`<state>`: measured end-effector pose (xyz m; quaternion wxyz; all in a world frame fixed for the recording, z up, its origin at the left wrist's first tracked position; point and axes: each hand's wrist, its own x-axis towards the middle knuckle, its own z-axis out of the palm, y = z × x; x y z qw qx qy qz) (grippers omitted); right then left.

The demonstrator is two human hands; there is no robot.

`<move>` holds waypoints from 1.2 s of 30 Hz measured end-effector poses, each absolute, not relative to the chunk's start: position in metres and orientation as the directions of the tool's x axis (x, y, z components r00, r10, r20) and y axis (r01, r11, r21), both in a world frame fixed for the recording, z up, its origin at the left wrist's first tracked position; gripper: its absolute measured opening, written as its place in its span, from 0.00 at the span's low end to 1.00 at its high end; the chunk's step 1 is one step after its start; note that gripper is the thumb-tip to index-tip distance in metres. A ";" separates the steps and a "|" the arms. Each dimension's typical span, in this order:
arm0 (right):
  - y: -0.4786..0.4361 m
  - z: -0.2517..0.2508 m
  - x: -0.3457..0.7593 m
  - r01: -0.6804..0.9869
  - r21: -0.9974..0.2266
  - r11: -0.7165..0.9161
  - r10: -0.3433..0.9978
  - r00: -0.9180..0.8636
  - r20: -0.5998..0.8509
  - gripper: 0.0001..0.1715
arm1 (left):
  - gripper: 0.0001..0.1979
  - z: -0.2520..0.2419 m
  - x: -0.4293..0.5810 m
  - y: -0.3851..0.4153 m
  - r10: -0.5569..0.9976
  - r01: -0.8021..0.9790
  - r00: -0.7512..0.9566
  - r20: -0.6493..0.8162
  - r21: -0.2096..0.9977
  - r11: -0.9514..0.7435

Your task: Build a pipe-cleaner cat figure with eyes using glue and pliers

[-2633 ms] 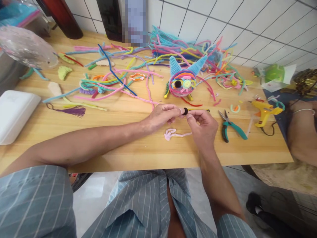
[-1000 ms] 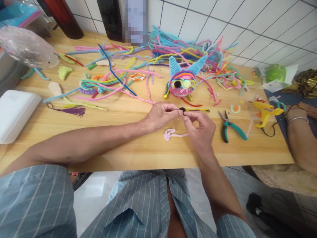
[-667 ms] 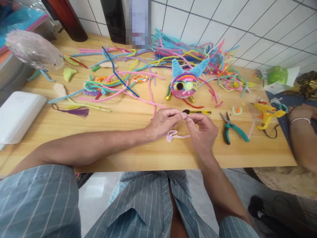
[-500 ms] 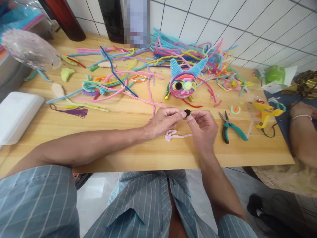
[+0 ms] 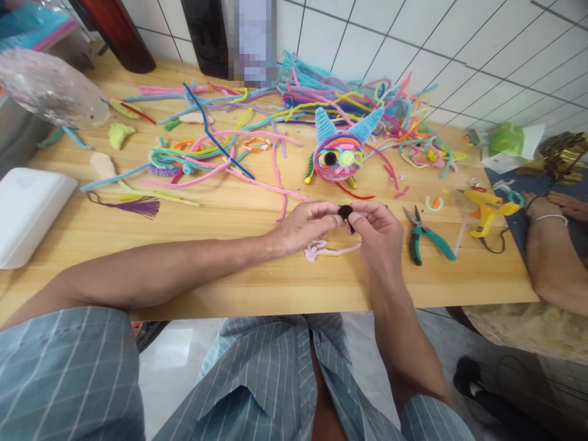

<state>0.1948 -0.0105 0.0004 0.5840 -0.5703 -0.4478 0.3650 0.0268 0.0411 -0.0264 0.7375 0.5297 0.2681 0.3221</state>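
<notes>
My left hand [image 5: 305, 225] and my right hand [image 5: 379, 233] meet over the wooden table [image 5: 257, 269], fingertips pinched together on a small black coil of pipe cleaner [image 5: 345, 212]. Just below the hands lies a pale pink twisted pipe cleaner [image 5: 321, 249]. Behind them stands a round multicoloured pipe-cleaner head [image 5: 339, 153] with two blue horns, a black eye and a green eye.
Loose pipe cleaners [image 5: 349, 98] litter the table's far half. Teal-handled pliers [image 5: 425, 236] and a yellow glue gun [image 5: 487, 211] lie to the right, a white box [image 5: 27, 211] and a purple tassel [image 5: 133, 205] to the left. Another person's arm [image 5: 549, 245] rests at the right edge.
My hands stayed in place, working the black coil between the fingertips; my right hand has turned and closed over it more. The yellow-black tool behind them is now hidden.
</notes>
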 end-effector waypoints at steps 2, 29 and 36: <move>-0.009 0.000 0.196 0.059 -0.996 0.062 0.944 0.322 0.078 0.09 | 0.20 -0.027 0.026 0.040 0.765 -0.226 0.644 0.006 0.957 0.182; -0.011 0.006 0.202 -0.174 -0.946 -0.274 0.952 0.092 -0.293 0.11 | 0.19 -0.020 0.011 0.049 0.657 -0.236 0.739 0.148 0.971 0.047; -0.011 0.001 0.201 -0.248 -0.909 -0.334 0.936 0.025 -0.351 0.14 | 0.29 -0.015 0.012 0.040 0.640 -0.220 0.768 0.022 0.948 0.232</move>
